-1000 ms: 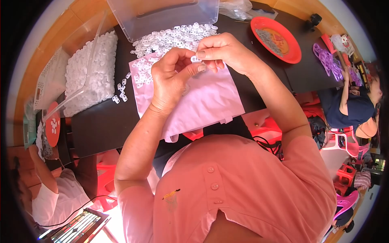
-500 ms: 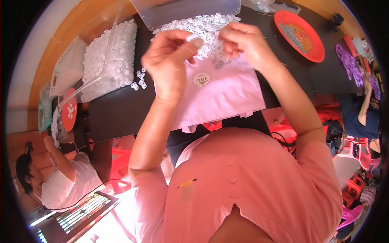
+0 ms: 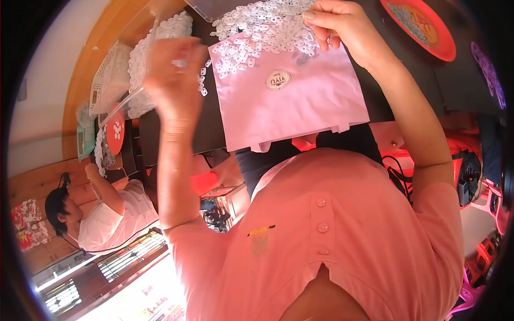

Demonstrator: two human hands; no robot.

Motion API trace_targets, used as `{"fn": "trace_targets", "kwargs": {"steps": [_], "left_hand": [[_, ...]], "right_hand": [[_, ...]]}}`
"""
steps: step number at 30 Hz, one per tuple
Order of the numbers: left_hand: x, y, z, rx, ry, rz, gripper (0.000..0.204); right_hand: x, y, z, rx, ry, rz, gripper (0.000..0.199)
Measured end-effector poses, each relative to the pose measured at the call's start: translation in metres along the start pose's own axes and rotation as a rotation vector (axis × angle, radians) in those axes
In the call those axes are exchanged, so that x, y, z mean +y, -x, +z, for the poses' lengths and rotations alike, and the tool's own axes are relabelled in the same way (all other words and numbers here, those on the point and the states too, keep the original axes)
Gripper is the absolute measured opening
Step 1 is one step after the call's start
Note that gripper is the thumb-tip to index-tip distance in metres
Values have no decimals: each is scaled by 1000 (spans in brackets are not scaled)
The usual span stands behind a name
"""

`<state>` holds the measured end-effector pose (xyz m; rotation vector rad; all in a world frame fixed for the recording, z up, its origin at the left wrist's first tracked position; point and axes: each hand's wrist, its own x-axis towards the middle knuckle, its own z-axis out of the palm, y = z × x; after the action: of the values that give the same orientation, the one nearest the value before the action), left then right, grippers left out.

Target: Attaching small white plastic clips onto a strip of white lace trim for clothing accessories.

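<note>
My left hand [image 3: 174, 72] is raised left of the pink cloth bag [image 3: 294, 115], smeared by motion. A small white plastic piece [image 3: 179, 63] shows at its fingers. My right hand [image 3: 345, 27] is over the right edge of a heap of small white plastic pieces [image 3: 262, 29] with holes in them. Its thumb and fingers are drawn together; whatever they hold is too small to make out. The heap spreads over the far part of the bag, which lies flat at the table's near edge. Several tiny grey metal parts [image 3: 305, 59] lie on the cloth beneath my right hand.
A red plate [image 3: 444, 45] with thin grey metal parts stands at the far right. On the left, a clear container [image 3: 128, 96] is beside a large stack of white pieces [image 3: 160, 40]. A person in a white shirt [image 3: 118, 219] works farther left, near a red dish [image 3: 114, 140].
My left hand has swung left, away from my right hand, with the white piece. My right hand remains by the heap. The whole view has shifted, showing more on the left.
</note>
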<state>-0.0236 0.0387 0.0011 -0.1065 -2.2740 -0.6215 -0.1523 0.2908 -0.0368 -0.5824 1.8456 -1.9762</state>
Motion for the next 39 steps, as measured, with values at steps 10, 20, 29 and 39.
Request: {"fn": "trace_targets", "kwargs": {"steps": [10, 20, 29, 39], "left_hand": [[-17, 37, 68, -370, -256, 304, 12], [16, 27, 96, -433, 12, 275, 7], [19, 22, 113, -415, -119, 434, 10], [11, 19, 110, -444, 23, 328, 13]], "right_hand": [[0, 5, 11, -65, 15, -69, 24], [5, 2, 4, -83, 41, -130, 22], [5, 0, 6, -31, 6, -99, 17], [8, -2, 7, -58, -43, -151, 18]]}}
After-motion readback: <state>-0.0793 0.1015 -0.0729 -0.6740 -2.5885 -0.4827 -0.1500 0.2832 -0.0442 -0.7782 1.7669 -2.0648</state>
